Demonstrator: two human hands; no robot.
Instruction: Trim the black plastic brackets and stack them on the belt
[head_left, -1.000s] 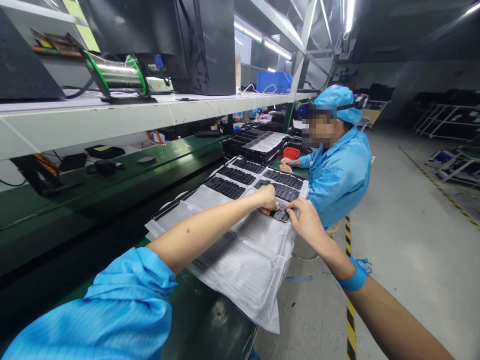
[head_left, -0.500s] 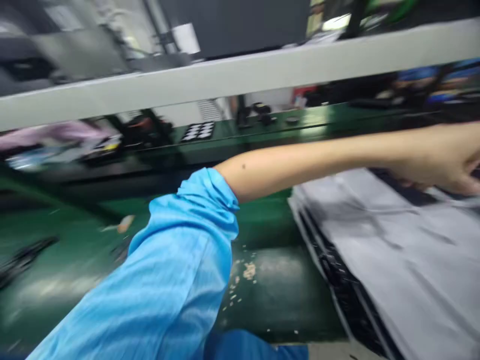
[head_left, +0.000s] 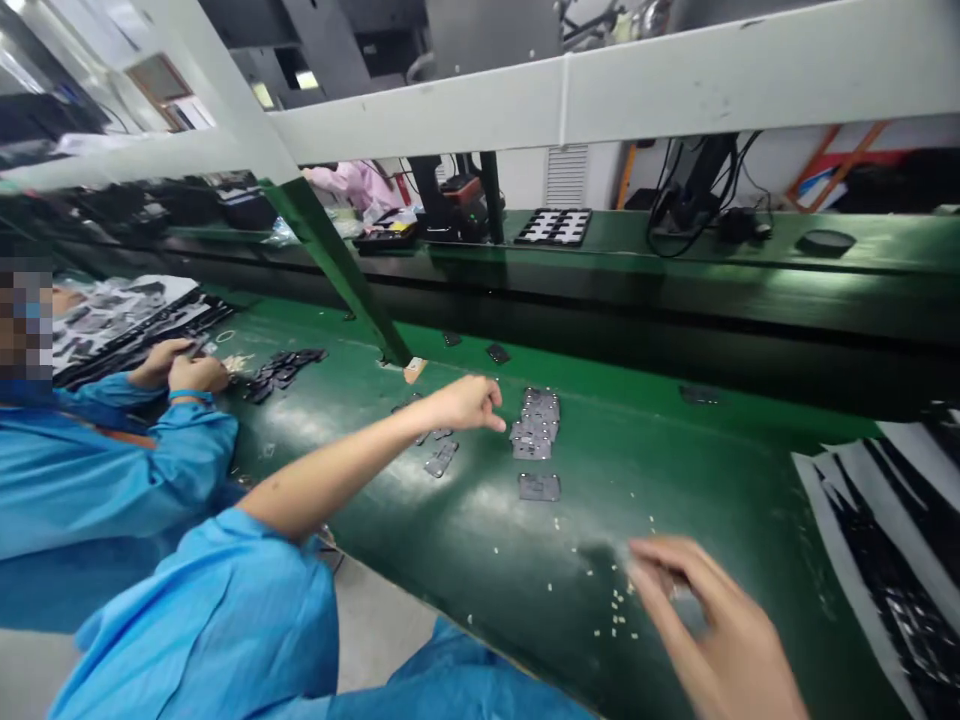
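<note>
My left hand (head_left: 474, 402) hangs over the green bench, its fingers bent downward and apart, with nothing visible in them. Just right of it lies an overlapping stack of thin, dark rectangular plates (head_left: 535, 425). One single dark plate (head_left: 539, 487) rests below that stack, and a few similar plates (head_left: 442, 459) lie under my left wrist. Lower right, my right hand (head_left: 727, 630) is blurred, thumb and forefinger pinched together at the tips; what they hold, if anything, cannot be made out. Tiny pale pieces (head_left: 616, 620) are scattered on the bench beside it.
Layered white sheets with black parts (head_left: 847, 510) lie at the right edge. A green post (head_left: 352, 280) rises from the bench (head_left: 360, 500). On the left a co-worker in a blue sleeve (head_left: 187, 450) handles something near a pile of dark pieces (head_left: 281, 372).
The view has swung toward the left. My left arm, earlier stretched right over the white sheets, is now above the bench near the dark plates. My right hand has come into view.
</note>
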